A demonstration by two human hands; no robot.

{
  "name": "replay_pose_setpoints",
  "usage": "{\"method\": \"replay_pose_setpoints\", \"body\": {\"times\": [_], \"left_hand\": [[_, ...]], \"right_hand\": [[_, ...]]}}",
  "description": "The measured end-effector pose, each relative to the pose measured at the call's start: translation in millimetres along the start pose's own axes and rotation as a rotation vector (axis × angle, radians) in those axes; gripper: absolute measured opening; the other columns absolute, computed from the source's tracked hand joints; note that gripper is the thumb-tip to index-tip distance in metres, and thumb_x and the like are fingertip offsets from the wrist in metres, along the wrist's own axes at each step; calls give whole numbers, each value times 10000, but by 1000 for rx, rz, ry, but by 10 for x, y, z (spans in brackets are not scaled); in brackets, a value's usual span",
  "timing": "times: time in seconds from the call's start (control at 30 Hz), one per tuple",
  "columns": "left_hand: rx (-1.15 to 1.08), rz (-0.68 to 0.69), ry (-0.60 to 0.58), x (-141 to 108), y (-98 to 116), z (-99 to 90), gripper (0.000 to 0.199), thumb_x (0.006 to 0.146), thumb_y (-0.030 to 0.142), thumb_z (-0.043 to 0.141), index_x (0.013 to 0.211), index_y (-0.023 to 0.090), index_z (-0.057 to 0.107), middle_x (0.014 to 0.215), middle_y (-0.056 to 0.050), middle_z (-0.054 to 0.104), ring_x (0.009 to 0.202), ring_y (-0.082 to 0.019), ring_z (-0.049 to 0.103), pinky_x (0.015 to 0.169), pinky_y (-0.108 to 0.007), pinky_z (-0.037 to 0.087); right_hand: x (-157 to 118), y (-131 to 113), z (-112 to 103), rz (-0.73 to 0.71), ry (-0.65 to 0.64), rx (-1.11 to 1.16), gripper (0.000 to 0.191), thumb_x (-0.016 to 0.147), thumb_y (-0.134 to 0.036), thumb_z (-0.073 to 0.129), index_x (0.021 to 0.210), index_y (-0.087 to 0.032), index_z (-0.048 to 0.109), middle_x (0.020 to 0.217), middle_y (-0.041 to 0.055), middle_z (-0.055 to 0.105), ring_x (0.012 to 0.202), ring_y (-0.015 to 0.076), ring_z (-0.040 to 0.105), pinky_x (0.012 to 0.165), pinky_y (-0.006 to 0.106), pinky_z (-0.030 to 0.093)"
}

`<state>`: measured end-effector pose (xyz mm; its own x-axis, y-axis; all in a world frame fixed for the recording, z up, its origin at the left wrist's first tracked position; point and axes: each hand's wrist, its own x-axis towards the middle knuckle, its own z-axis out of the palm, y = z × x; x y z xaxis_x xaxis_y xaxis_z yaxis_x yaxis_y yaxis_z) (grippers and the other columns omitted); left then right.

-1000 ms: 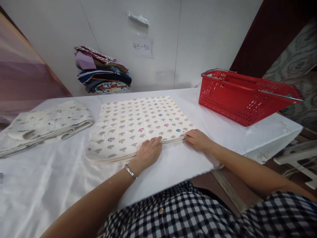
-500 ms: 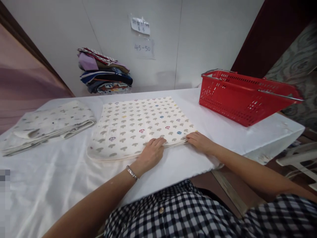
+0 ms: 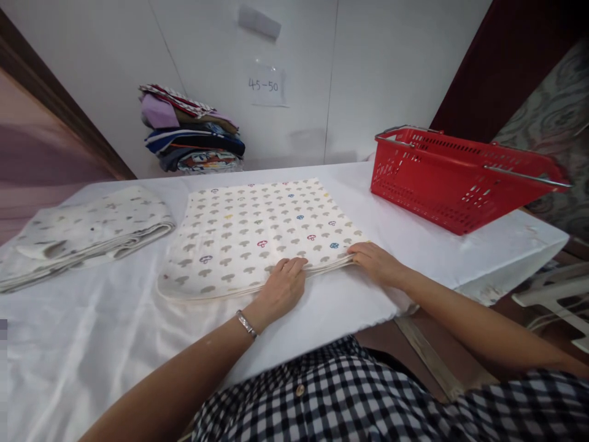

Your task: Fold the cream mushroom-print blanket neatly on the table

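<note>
A folded white cloth [image 3: 257,227] printed with grey and a few coloured mushrooms lies flat on the table, its layers showing along the near edge. My left hand [image 3: 283,285] grips that near edge around its middle, fingers on top and the thumb hidden. At the near right corner my right hand [image 3: 377,264] is closed on the same cloth, fingertips over the top layer. To the left lies another folded white cloth [image 3: 101,224] with small scattered prints, untouched by either hand.
A red plastic basket [image 3: 427,184] with metal handles stands at the table's right. Several folded fabrics [image 3: 193,135] are stacked against the back wall, left of a paper sign [image 3: 267,86]. The white tablecloth [image 3: 317,325] hangs over the near edge. A white plastic chair [image 3: 552,301] is at the right.
Both hands keep their places on the cloth's near edge. The edge at my right hand looks slightly raised, with its layers a little more apart. The view has shifted slightly.
</note>
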<state>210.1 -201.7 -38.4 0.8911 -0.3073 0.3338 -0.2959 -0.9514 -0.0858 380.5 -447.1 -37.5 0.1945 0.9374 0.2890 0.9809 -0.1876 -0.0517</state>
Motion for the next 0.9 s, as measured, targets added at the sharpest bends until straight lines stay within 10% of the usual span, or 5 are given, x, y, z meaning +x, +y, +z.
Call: {"method": "replay_pose_setpoints", "body": {"times": [0.53, 0.9], "left_hand": [[-51, 152, 48, 298, 184, 72, 268, 899, 71, 318, 795, 147, 553, 1032, -63, 573, 936, -178, 499, 888, -374, 377], [-92, 3, 28, 205, 256, 146, 165, 862, 96, 422, 793, 157, 558, 1026, -56, 599, 841, -178, 513, 751, -344, 423]], "right_hand": [[-5, 0, -40, 44, -80, 93, 289, 947, -221, 320, 995, -158, 598, 1131, 108, 580, 1077, 211, 502, 930, 410, 406], [-109, -13, 46, 119, -76, 115, 325, 956, -238, 307, 1126, -209, 582, 1267, 58, 542, 1190, 195, 449, 1021, 436, 339]]}}
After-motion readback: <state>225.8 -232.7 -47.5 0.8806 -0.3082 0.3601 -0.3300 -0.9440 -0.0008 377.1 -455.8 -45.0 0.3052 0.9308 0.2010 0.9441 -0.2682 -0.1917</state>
